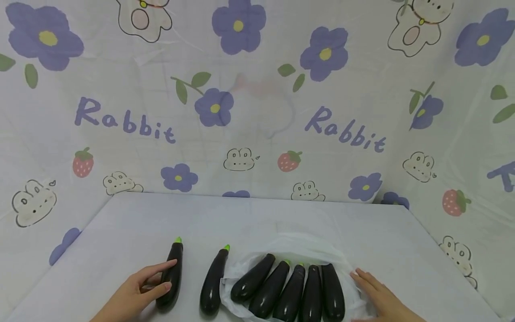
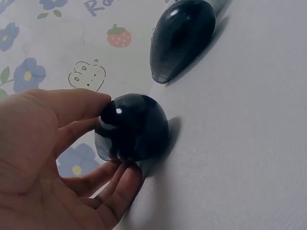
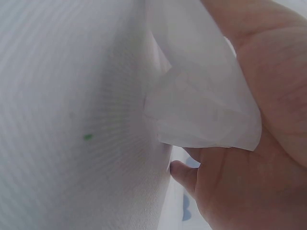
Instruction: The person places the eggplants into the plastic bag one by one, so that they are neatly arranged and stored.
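Observation:
My left hand (image 1: pixel 138 286) grips a glossy dark eggplant (image 1: pixel 174 277) with a bright green stem end, thumb on one side and fingers on the other. In the left wrist view its rounded end (image 2: pixel 136 129) faces the camera. To its right a second eggplant (image 1: pixel 213 282) lies alone on the table. Several more eggplants (image 1: pixel 295 290) lie side by side in an opened white plastic bag (image 1: pixel 322 248). My right hand (image 1: pixel 380 295) rests at the bag's right edge, fingers extended; in the right wrist view thin white plastic (image 3: pixel 206 110) lies against the palm.
The white table (image 1: pixel 169 214) ends at a patterned cloth backdrop (image 1: pixel 257 112) with flowers, rabbits and lettering, which also hangs along both sides. A tiny green scrap (image 3: pixel 88 137) lies on the tabletop near my right hand.

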`<state>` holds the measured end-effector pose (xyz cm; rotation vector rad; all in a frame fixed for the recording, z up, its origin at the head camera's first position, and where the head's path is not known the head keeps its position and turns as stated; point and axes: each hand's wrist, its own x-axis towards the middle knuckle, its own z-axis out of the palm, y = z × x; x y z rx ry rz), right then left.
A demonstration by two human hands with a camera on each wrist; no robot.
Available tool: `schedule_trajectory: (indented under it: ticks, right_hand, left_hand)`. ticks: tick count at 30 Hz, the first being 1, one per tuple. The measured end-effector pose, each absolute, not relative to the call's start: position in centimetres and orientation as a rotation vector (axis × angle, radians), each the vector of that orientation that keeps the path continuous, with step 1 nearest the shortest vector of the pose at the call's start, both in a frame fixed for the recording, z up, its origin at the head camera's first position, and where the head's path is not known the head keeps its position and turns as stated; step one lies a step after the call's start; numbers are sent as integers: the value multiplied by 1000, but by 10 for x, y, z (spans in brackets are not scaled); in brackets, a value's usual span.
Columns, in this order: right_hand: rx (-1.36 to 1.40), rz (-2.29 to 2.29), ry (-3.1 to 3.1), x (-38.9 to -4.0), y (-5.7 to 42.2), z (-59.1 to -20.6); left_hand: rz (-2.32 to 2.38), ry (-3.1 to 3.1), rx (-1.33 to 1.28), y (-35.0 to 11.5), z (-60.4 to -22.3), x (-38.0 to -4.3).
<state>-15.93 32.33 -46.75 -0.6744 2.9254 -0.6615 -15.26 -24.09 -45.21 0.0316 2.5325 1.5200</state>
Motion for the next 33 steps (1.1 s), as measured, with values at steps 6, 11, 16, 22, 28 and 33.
schedule_trajectory:
  ticks: [6, 11, 16, 22, 28, 33]
  right_hand:
    - [-676, -632, 2938, -160, 324, -468]
    - [-739, -601, 2967, -160, 325, -470]
    - [-750, -610, 2977, -159, 325, -471]
    - [-728, -623, 2967, -160, 324, -471]
    - [-707, -632, 2962, -159, 324, -471]
    - [-707, -635, 2968, -159, 324, -471]
  left_hand:
    - [1535, 2561, 0, -239, -452, -150]
    - [1519, 2593, -15, -240, -452, -151]
    - [1511, 2600, -22, -241, -454, -153]
    - [1536, 2599, 8, -242, -455, -152]
    - [1558, 2601, 17, -240, -451, -150]
    - [1572, 2602, 22, -238, -449, -150]
